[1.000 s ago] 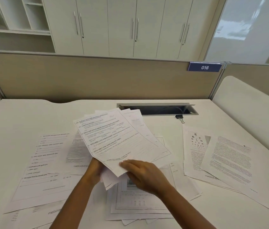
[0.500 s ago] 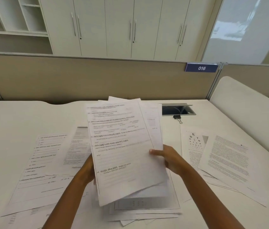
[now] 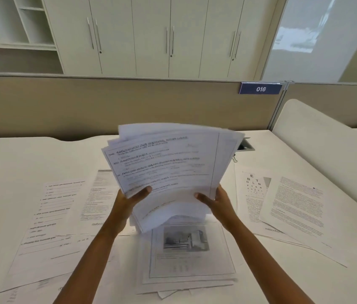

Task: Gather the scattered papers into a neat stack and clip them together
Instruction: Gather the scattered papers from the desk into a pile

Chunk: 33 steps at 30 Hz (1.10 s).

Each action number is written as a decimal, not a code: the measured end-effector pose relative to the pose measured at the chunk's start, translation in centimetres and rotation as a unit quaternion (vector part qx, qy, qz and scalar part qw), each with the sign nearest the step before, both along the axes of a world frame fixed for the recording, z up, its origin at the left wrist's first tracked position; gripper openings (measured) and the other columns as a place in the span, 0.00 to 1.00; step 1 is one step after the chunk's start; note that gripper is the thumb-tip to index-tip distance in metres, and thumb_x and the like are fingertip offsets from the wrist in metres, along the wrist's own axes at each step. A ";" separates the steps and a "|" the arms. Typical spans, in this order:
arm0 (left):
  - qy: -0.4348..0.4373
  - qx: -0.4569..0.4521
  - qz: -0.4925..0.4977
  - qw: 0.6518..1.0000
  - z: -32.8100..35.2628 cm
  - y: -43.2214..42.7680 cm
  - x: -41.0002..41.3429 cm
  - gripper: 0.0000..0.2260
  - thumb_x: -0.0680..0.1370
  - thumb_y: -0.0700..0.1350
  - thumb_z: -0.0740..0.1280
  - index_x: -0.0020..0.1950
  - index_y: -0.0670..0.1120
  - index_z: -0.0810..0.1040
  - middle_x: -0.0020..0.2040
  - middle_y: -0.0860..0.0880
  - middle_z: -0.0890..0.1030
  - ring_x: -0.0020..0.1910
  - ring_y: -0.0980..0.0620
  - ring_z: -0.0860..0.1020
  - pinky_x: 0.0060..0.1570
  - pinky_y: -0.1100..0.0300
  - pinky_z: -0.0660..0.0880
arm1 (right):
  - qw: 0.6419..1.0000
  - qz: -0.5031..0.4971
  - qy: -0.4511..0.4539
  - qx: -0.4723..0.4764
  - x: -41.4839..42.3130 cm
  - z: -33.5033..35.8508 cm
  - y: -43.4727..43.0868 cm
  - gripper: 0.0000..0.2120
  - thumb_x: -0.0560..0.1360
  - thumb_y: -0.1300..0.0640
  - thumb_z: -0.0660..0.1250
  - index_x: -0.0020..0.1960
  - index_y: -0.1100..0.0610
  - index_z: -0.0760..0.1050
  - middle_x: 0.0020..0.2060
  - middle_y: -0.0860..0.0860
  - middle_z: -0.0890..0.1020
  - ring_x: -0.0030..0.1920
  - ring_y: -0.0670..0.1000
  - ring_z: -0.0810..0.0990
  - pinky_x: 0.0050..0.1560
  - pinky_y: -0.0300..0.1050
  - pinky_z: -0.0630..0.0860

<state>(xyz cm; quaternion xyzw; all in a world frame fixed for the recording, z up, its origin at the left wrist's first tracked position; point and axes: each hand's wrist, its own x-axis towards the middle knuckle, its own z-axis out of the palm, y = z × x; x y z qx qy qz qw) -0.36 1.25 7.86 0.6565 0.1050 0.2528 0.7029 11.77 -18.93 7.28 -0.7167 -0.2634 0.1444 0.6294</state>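
Note:
I hold a loose bundle of printed papers (image 3: 168, 163) upright above the desk, its sheets fanned and uneven. My left hand (image 3: 129, 200) grips the bundle's lower left edge with the thumb in front. My right hand (image 3: 217, 200) grips the lower right edge the same way. Under the bundle lies a sheet with a photo (image 3: 186, 249) on top of other sheets. A form sheet (image 3: 48, 227) and another page (image 3: 98, 200) lie at the left. An eye-chart page (image 3: 252, 189) and a text page (image 3: 298, 211) lie at the right. A black binder clip (image 3: 235, 158) shows just past the bundle's right edge.
The white desk (image 3: 19, 159) ends at a beige partition (image 3: 107, 102) with a blue "016" sign (image 3: 260, 89). A cable slot (image 3: 246, 146) opens in the desk near the clip. A white side panel (image 3: 326, 154) rises at the right. Cupboards stand behind.
The bundle has been lifted higher and turned upright. My right hand moved from the bundle's right side to its lower right edge, and both hands now hold it from below.

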 end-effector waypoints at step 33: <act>0.130 -0.116 0.084 0.981 -4.9 -0.6 0.9 0.12 0.75 0.37 0.65 0.59 0.43 0.75 0.52 0.46 0.79 0.46 0.50 0.79 0.47 0.59 0.75 | 0.789 -0.247 -0.017 -0.562 5.5 -6.5 -9.0 0.40 0.72 0.35 0.59 0.74 0.55 0.49 0.72 0.63 0.55 0.73 0.61 0.53 0.70 0.59 0.56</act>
